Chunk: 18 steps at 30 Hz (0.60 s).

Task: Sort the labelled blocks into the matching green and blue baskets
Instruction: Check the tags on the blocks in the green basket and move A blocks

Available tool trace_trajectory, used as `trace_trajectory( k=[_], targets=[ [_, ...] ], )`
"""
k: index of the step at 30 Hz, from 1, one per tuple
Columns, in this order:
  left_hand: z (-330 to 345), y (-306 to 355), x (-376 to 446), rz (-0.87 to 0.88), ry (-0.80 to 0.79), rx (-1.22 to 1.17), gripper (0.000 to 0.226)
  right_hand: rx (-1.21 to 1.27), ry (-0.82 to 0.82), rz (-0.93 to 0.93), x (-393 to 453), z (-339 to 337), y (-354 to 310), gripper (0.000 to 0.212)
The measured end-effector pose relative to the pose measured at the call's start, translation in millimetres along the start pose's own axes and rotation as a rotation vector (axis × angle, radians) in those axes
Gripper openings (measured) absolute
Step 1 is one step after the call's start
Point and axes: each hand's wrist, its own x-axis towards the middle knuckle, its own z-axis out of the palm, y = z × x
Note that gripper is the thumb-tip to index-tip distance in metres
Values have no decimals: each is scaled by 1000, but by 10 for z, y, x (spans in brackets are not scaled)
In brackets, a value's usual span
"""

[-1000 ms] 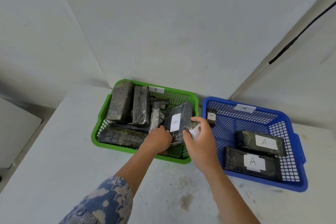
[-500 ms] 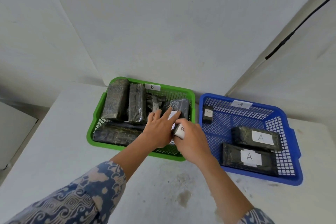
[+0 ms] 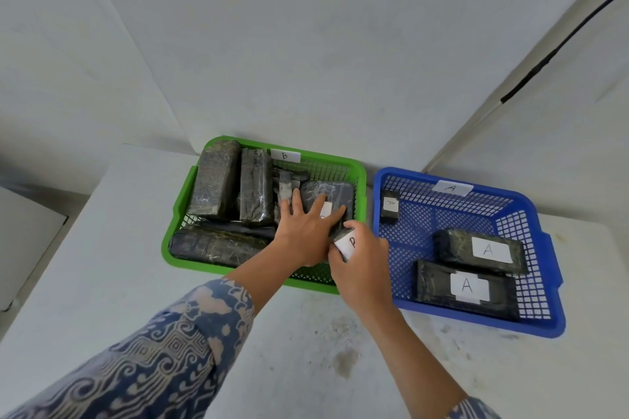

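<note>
A green basket (image 3: 354, 167) tagged B sits at the left and holds several dark wrapped blocks. My left hand (image 3: 306, 231) lies flat with fingers spread on a dark block with a white label (image 3: 337, 194) at the basket's right end. My right hand (image 3: 364, 262) grips a small dark block with a white label (image 3: 345, 241) over the green basket's front right corner. To the right stands the blue basket (image 3: 384, 173) tagged A. It holds two large blocks labelled A (image 3: 483, 250) (image 3: 466, 286) and a small labelled one (image 3: 389, 206).
Both baskets rest on a white table (image 3: 102, 265) pushed against white walls. A black cable (image 3: 561, 41) runs up the wall at the right. The table's left edge (image 3: 51, 269) drops off beside the green basket. A stain (image 3: 343, 357) marks the table near me.
My left hand has opened from a curled grip and spread flat over the labelled block in the green basket. My right hand with the small block has shifted slightly left toward the green basket.
</note>
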Motion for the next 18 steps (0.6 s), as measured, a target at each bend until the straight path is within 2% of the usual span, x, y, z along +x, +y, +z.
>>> trace_trajectory(
  k=[4,10,15,18],
  targets=[
    [64,82,75,-71,-15,78,88,10,-49,-1,-3,-49,2,45],
    [111,91,87,-85,-15,130,94,12,-145,-26,16,-97,9,43],
    [104,23,49,-33,30,17,64,92,-242,-26,50,-214,97,46],
    [109,14,-123,18,77,-63,60,140,-268,-56,122,-329,203,52]
  ],
)
